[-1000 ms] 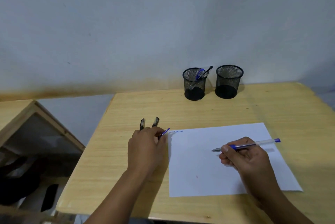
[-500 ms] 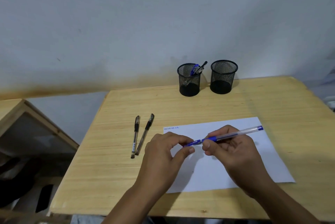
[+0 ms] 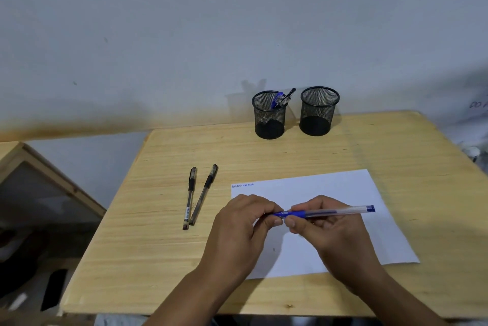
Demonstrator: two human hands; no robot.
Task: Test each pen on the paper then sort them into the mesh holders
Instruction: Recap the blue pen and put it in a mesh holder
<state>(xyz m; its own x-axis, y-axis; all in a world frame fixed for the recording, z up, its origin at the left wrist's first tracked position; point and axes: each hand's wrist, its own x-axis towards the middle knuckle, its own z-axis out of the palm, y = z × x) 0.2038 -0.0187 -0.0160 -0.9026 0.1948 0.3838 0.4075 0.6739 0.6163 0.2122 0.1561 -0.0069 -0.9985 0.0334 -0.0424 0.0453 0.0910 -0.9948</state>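
From the head camera, both hands meet over the paper (image 3: 311, 220), which lies on the wooden worktop (image 3: 264, 151). The right hand (image 3: 324, 230) has its fingers curled round the blue pen (image 3: 327, 211), held roughly level above the paper. The left hand (image 3: 243, 222) pinches that pen's left end. Left of the paper lie two black pens (image 3: 199, 196), touching at their near ends. Beyond the paper stand the left mesh holder (image 3: 269, 115), with pens in it, and the right mesh holder (image 3: 318, 111).

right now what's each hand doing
left hand: pinching the cap end of the blue clear-barrelled pen
right hand: gripping the same pen's barrel
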